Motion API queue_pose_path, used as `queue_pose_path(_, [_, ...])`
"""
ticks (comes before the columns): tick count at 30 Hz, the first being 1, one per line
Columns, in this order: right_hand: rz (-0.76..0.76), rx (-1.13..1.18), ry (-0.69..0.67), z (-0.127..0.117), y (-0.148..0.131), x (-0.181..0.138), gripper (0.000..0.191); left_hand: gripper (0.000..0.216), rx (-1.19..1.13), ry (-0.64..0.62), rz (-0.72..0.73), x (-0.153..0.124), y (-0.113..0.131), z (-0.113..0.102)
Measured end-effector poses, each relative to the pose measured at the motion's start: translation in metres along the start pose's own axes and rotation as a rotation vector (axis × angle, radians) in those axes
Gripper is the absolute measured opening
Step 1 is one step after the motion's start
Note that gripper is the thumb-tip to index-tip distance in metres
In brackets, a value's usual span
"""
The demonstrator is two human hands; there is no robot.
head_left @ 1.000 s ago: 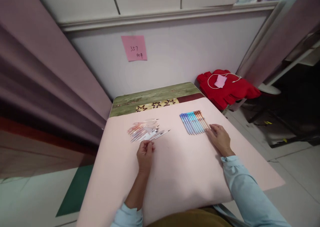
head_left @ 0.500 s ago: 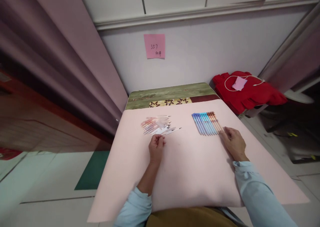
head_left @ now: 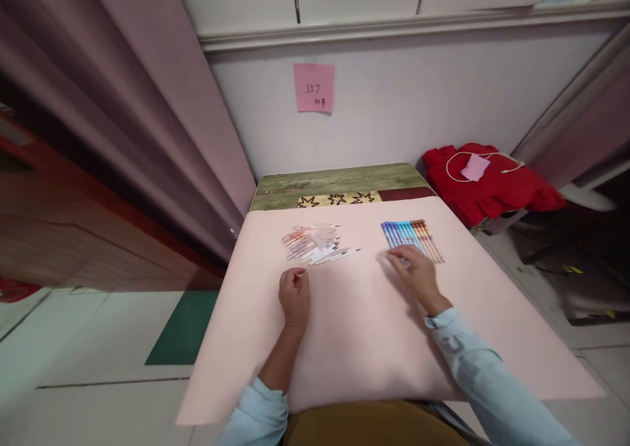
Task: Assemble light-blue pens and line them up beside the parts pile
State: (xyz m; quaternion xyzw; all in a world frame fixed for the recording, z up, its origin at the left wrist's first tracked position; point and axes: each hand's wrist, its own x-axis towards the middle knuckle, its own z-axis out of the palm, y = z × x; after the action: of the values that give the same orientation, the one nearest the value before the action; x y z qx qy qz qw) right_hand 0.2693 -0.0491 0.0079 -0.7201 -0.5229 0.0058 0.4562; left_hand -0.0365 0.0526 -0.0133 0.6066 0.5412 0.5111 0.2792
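Note:
My left hand (head_left: 294,296) rests on the pink cover, its fingers curled together just below a loose pile of thin pen refills (head_left: 322,241). Whether anything is between those fingertips is hidden. Several pens (head_left: 394,231) lie side by side in a neat row to the right, shading from purple-blue through light blue to brown and beige. Over the near ends of the blue pens is my right hand (head_left: 418,277), thumb and fingers loosely apart and pointing left. No held object shows in it.
The pink cover (head_left: 364,341) lies on a table with a green patterned far edge (head_left: 335,182). A pink note (head_left: 314,88) is on the wall behind. To the right is a red cloth (head_left: 516,187) with a white cable; a curtain (head_left: 197,105) hangs at left.
My right hand has moved left, from beside the beige pens to the near ends of the blue ones. My left hand has drawn slightly back from the refill pile.

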Motion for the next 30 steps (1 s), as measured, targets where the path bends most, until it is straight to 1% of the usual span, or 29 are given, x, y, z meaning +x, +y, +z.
queue_pose_path(2, [-0.044, 0.024, -0.152, 0.026, -0.022, 0.007, 0.024, 0.007, 0.000, -0.011, 0.005, 0.001, -0.002, 0.002])
queue_pose_path(4, [-0.064, 0.007, -0.253, 0.051, -0.038, 0.011, 0.023, 0.006, -0.015, -0.018, 0.005, 0.001, -0.003, 0.002])
queue_pose_path(7, [-0.095, -0.076, -0.277, 0.082, -0.051, 0.011, 0.023, 0.006, -0.042, -0.023, -0.002, 0.000, -0.005, 0.000])
queue_pose_path(10, [-0.128, -0.147, -0.257, 0.100, -0.054, 0.007, 0.032, 0.006, -0.051, -0.033, -0.006, 0.000, -0.006, -0.001])
queue_pose_path(13, [-0.157, -0.179, -0.263, 0.107, -0.051, 0.003, 0.038, 0.006, -0.047, -0.037, -0.005, 0.000, -0.006, -0.001])
queue_pose_path(15, [-0.157, -0.179, -0.249, 0.108, -0.048, 0.001, 0.037, 0.006, -0.034, -0.037, -0.001, 0.000, -0.006, 0.000])
queue_pose_path(20, [-0.104, -0.094, -0.202, 0.105, -0.044, 0.001, 0.026, 0.008, 0.019, -0.050, 0.025, -0.001, -0.007, 0.001])
queue_pose_path(24, [-0.057, -0.073, -0.189, 0.105, -0.041, 0.001, 0.029, 0.010, 0.079, -0.069, 0.045, -0.001, -0.009, 0.000])
queue_pose_path(28, [-0.152, -0.133, -0.249, 0.109, -0.038, 0.002, 0.041, 0.011, 0.186, -0.082, 0.080, -0.004, -0.009, 0.002])
queue_pose_path(30, [-0.209, -0.153, -0.290, 0.111, -0.037, 0.003, 0.042, 0.019, 0.303, -0.104, 0.156, -0.006, -0.007, 0.005])
